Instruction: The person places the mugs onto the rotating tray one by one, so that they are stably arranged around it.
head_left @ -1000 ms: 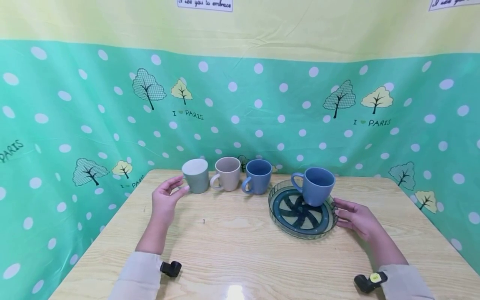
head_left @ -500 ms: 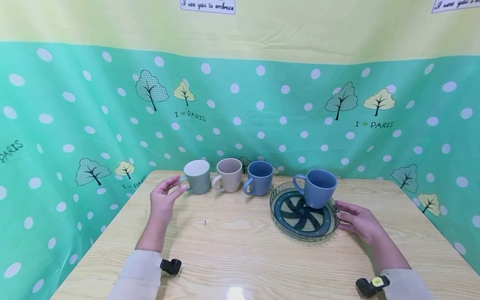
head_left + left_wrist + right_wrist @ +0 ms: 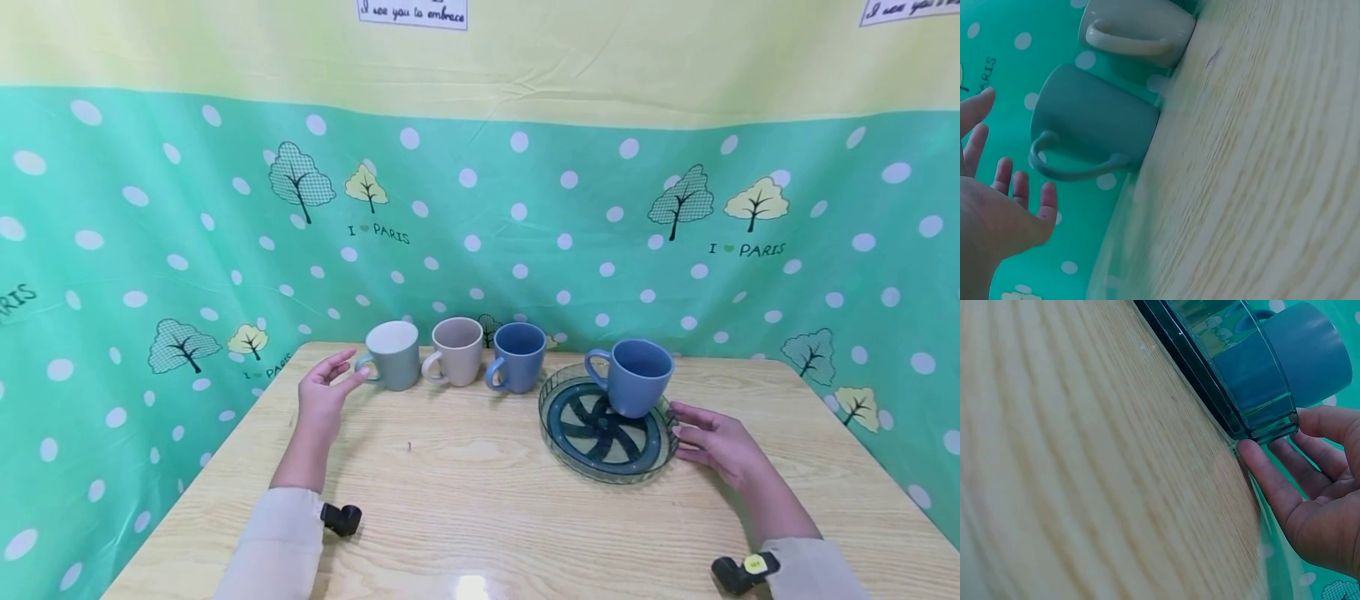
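Left hand (image 3: 322, 397): drawn back from grey-green mug (image 3: 393, 354) handle, fingers spread wider, now just beside, not touching.

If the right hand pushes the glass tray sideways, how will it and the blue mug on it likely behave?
The glass tray looks rigid with a flat base, so it probably slides on the smooth table. The blue mug stands near its rim and may shift or tip. The right hand touches the rim.

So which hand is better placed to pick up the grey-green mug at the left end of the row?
Probably the left hand: it hovers open beside the handle of the grey-green mug. The right hand rests against the glass tray.
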`<move>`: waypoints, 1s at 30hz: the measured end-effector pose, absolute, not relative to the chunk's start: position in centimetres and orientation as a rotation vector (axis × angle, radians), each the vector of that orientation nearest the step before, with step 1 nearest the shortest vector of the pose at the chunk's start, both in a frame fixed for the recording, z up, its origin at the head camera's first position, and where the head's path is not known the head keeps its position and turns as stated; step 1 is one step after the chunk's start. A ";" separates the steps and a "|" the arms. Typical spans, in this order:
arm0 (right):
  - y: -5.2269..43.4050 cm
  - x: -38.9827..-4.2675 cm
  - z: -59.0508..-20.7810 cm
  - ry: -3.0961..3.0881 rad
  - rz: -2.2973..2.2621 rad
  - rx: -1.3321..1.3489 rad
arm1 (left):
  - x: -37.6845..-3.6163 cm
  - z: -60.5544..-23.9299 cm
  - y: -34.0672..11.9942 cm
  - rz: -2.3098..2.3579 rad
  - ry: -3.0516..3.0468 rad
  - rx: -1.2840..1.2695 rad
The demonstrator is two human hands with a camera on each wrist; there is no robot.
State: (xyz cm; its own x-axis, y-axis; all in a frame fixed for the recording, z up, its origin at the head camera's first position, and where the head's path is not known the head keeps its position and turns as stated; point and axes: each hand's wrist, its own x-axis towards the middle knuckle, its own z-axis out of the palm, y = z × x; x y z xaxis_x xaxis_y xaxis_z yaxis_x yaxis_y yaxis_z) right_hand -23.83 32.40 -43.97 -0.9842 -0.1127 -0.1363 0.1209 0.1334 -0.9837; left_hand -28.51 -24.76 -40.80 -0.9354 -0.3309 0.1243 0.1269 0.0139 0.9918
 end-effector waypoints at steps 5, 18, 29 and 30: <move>32.4 -23.8 -44.0 2.228 -1.962 0.007 | -29.1 -41.2 -25.5 -2.033 -2.012 0.271; 32.4 -23.8 -44.0 2.218 -1.976 0.016 | -30.3 -42.4 -26.5 -2.115 -2.016 0.269; 32.4 -23.7 -43.9 2.217 -1.978 0.016 | -31.3 -43.3 -27.0 -2.160 -2.042 0.278; 32.4 -23.7 -43.9 2.216 -1.981 0.017 | -31.4 -43.4 -27.0 -2.159 -2.048 0.273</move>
